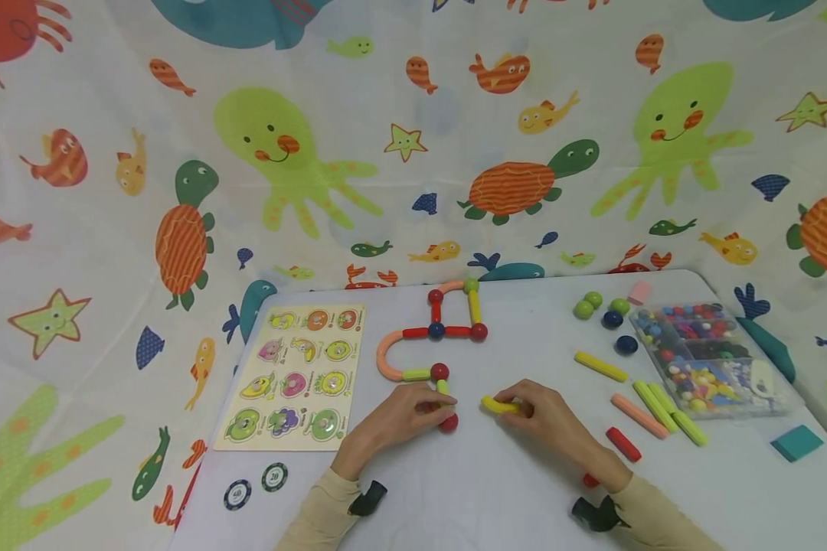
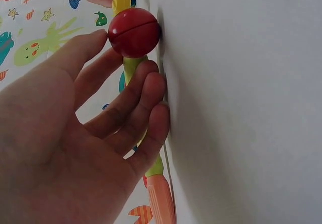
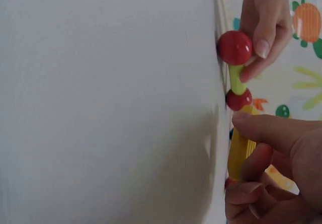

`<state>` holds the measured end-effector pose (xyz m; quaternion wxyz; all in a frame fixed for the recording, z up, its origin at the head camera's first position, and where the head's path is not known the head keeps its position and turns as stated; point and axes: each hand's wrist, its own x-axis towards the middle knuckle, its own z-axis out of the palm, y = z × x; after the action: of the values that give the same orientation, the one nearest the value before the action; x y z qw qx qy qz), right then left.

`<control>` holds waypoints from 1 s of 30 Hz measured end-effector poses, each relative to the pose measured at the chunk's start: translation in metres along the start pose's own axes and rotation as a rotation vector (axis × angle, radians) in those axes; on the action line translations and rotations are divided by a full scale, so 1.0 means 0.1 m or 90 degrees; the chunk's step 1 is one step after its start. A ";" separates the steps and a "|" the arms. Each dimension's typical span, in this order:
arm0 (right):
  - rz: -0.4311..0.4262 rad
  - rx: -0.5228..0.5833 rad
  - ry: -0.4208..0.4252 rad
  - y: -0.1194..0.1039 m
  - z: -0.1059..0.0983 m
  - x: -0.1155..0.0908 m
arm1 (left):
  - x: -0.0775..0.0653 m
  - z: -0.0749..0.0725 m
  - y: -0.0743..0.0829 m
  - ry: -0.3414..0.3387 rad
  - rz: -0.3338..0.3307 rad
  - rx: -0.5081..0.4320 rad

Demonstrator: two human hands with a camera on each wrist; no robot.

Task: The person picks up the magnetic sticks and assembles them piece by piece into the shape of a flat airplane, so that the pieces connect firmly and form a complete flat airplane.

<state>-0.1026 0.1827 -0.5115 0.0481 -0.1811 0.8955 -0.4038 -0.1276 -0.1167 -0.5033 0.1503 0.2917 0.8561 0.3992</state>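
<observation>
My left hand holds the near end of a chain of magnetic rods and balls. Its thumb and index finger pinch at a red ball, beside a short light-green rod. From there the chain runs through a second red ball and a curved orange rod to a loop of red and yellow rods around a dark blue ball. Just right of this end, my right hand pinches a yellow curved rod between thumb and fingers, apart from the red ball.
Loose yellow, green, orange and red rods lie to the right. Several green and blue balls are behind them, by a compartment box of beads. A fruit puzzle board and two chips lie left; a teal block is far right.
</observation>
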 end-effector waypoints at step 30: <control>-0.116 0.048 -0.147 -0.20 0.22 0.07 | 0.01 -0.01 -0.01 0.001 0.015 0.005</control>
<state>-0.0985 0.1522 -0.5106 0.1207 -0.3052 0.8478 -0.4165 -0.1289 -0.1170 -0.5032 0.1439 0.3025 0.8543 0.3975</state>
